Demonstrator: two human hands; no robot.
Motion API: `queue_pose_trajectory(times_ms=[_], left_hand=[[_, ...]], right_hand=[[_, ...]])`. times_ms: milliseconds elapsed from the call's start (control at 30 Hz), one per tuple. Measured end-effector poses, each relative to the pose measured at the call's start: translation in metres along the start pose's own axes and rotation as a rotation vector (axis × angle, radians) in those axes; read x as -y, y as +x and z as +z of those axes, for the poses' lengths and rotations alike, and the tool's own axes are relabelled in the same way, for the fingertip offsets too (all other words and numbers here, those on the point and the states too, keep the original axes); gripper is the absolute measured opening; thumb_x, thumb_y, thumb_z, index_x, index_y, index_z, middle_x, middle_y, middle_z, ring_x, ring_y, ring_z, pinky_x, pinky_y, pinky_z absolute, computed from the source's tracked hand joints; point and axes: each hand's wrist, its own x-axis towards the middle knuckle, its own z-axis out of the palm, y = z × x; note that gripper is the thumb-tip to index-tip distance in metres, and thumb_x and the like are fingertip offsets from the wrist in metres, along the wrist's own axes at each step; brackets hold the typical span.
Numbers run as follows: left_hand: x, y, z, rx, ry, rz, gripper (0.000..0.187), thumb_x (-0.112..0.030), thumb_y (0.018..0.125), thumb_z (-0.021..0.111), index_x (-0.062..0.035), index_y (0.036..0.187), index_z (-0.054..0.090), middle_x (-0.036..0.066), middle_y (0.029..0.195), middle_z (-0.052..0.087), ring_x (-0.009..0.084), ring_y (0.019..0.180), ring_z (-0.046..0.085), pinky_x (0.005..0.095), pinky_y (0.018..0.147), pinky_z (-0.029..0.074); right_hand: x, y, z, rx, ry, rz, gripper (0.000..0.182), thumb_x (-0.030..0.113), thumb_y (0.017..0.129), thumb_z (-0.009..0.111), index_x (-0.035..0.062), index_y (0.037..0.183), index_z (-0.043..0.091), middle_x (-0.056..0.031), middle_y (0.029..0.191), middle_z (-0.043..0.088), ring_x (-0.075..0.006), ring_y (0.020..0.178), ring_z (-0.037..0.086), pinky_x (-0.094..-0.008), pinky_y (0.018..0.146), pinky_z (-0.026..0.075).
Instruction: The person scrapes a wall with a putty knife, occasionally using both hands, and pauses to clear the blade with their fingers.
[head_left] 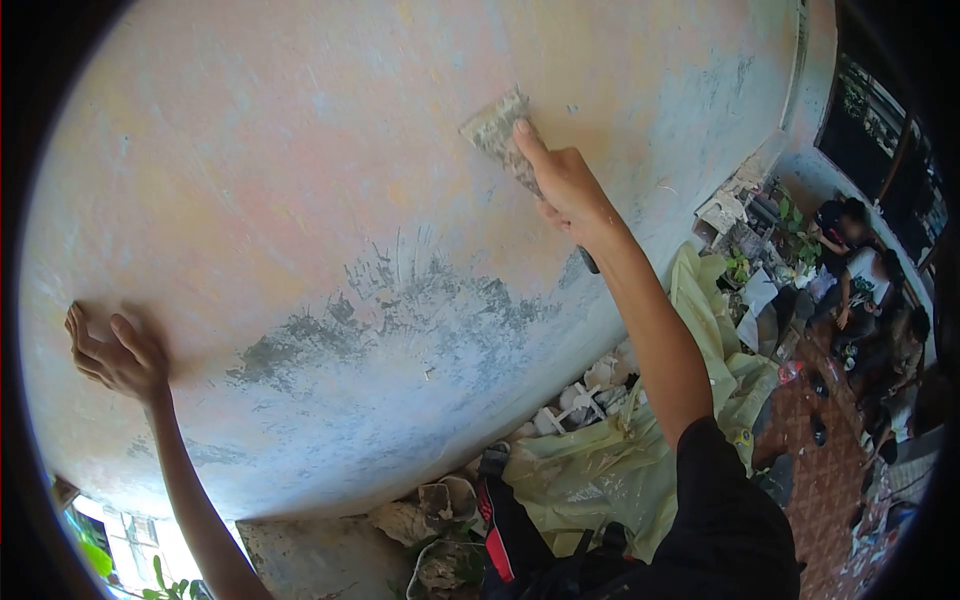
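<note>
In front of me rises a wall (300, 200) with faded pink, yellow and blue paint. Low on it, a rough grey patch (310, 345) shows where paint is gone. My right hand (570, 190) is wrapped round the handle of a putty knife (497, 128), thumb laid along its smeared, wide blade. The blade's edge is against or very close to the wall, above the grey patch; contact cannot be told for sure. To the left, my left hand (118, 355) rests on the wall with its fingers apart, holding nothing.
A crumpled yellowish plastic sheet (600, 480) lies along the wall's foot, with rubble (590, 395) beside it. Stones (435, 510) lie near my leg. At the right, several people (865, 270) sit close together by a reddish tiled floor (825, 480), plants and clutter.
</note>
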Motion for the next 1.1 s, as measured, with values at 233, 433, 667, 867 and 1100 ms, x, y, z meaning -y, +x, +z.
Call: queue_pose_trajectory(times_ms=[233,433,667,867,1100], left_hand=[[0.004,0.0,0.001,-0.001,0.027,-0.003,0.051,-0.042,0.091,0.042,-0.005,0.127,0.045,0.012,0.127,0.048,0.0282,0.119,0.042,0.0419,0.098,0.032],[-0.001,0.002,-0.001,-0.007,0.019,-0.028,0.052,-0.043,0.092,0.04,-0.0043,0.127,0.045,0.012,0.126,0.048,0.0281,0.119,0.042,0.0421,0.098,0.032],[-0.004,0.003,-0.003,0.008,0.002,-0.027,0.051,-0.04,0.092,0.04,-0.0033,0.127,0.044,0.013,0.125,0.048,0.0282,0.118,0.043,0.0418,0.098,0.032],[-0.006,0.004,-0.003,-0.006,0.0,-0.017,0.053,-0.042,0.092,0.041,-0.0036,0.128,0.044,0.014,0.125,0.048,0.0297,0.119,0.042,0.0425,0.097,0.033],[-0.011,0.008,-0.006,-0.021,0.014,-0.025,0.051,-0.04,0.092,0.04,-0.0024,0.126,0.045,0.013,0.123,0.049,0.0289,0.117,0.044,0.0434,0.098,0.032]], right_hand=[[-0.004,-0.001,0.001,0.0,-0.052,-0.004,0.059,0.056,0.087,0.047,0.0157,0.048,0.028,0.0048,0.041,0.027,-0.0063,0.032,0.025,-0.0248,0.032,0.017],[-0.011,-0.003,0.009,-0.043,-0.092,-0.068,0.057,0.057,0.086,0.047,0.0161,0.05,0.03,0.006,0.041,0.029,-0.0058,0.033,0.028,-0.0247,0.032,0.018],[-0.013,-0.007,0.008,-0.002,0.006,0.044,0.057,0.057,0.086,0.047,0.0157,0.05,0.031,0.0042,0.04,0.03,-0.0064,0.032,0.027,-0.0252,0.031,0.018],[0.006,-0.001,0.002,0.007,-0.002,0.033,0.057,0.058,0.086,0.046,0.0155,0.051,0.032,0.0046,0.041,0.03,-0.0062,0.032,0.027,-0.0246,0.031,0.018],[-0.009,-0.004,-0.001,-0.004,-0.133,0.03,0.056,0.058,0.086,0.046,0.0158,0.053,0.032,0.0051,0.042,0.028,-0.0056,0.034,0.027,-0.0242,0.032,0.018]])
